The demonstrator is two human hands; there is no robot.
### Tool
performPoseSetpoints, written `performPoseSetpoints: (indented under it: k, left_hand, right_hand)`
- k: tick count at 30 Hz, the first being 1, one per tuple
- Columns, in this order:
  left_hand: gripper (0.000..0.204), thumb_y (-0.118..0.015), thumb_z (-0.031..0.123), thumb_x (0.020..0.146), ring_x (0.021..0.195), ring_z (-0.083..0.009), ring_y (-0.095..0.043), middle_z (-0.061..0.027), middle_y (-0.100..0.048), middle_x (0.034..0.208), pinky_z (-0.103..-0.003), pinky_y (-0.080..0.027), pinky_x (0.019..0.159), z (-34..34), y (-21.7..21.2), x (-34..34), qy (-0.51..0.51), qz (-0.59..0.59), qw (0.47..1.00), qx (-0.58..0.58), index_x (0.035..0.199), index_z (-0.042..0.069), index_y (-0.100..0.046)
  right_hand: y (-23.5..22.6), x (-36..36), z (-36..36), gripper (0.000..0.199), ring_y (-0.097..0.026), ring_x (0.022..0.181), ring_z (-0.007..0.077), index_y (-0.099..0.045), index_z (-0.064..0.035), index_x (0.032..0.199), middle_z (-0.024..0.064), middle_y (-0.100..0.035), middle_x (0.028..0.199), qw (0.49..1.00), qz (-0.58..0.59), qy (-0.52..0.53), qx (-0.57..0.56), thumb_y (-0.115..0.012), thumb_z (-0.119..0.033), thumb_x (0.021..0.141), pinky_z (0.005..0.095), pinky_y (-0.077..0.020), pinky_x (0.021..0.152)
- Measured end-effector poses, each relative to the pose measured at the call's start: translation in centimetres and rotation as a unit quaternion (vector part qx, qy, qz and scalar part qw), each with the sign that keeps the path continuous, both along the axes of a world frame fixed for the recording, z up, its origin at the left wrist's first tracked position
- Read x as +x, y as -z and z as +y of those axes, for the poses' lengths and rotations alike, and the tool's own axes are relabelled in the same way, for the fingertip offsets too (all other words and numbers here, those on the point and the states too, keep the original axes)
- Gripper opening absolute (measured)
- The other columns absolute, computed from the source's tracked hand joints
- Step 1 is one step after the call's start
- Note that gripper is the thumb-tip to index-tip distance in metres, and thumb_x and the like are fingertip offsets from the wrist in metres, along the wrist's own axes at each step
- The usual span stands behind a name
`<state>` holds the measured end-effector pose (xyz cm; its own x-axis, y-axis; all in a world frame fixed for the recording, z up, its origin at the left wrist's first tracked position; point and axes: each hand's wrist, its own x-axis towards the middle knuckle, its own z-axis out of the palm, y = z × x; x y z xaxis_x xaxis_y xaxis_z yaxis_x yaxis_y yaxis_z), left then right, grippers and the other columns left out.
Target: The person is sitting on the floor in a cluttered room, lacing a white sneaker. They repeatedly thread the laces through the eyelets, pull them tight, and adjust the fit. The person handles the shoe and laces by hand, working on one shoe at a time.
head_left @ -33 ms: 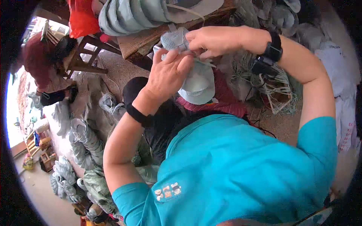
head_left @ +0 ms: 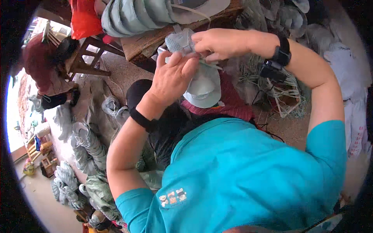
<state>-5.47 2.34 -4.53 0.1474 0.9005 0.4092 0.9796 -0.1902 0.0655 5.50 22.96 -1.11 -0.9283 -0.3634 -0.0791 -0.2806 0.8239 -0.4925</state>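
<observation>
I hold a pale blue hat (head_left: 202,83) just in front of the near edge of the wooden table (head_left: 143,44). My left hand (head_left: 171,79) presses on its crown, and my right hand (head_left: 217,42) pinches its grey mesh part (head_left: 178,42). A stack of hats (head_left: 136,15) lies on the table.
</observation>
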Motion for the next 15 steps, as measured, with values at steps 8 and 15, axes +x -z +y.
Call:
performPoseSetpoints:
  k: [8, 15]
  left_hand:
    - [0.020, -0.059, 0.011, 0.084, 0.084, -0.0201, -0.055, 0.0016, -0.065, 0.091, -0.040, -0.038, 0.083, 0.2, 2.0, 1.4, -0.058, -0.142, 0.987, 0.049, 0.104, 0.012, -0.060]
    - [0.009, -0.053, 0.009, 0.097, 0.082, -0.0162, -0.058, -0.0063, -0.066, 0.095, -0.029, -0.044, 0.074, 0.1, 2.0, 2.8, -0.136, -0.562, 0.812, 0.079, 0.100, 0.004, -0.061]
  right_hand:
    - [2.1, 2.2, -2.0, 0.017, -0.058, 0.083, 0.0316, -0.060, -0.0018, 0.082, 0.0124, -0.050, 0.091, 0.979, 0.097, 0.179, -0.004, -0.067, -0.017, 0.081, 0.0424, -0.0479, 0.072]
    - [4.4, 1.9, -3.8, 0.018, -0.053, 0.067, 0.0199, -0.064, -0.0025, 0.084, 0.0055, -0.052, 0.085, 0.929, 0.208, 0.296, -0.074, -0.066, -0.020, 0.086, 0.0323, -0.0455, 0.064]
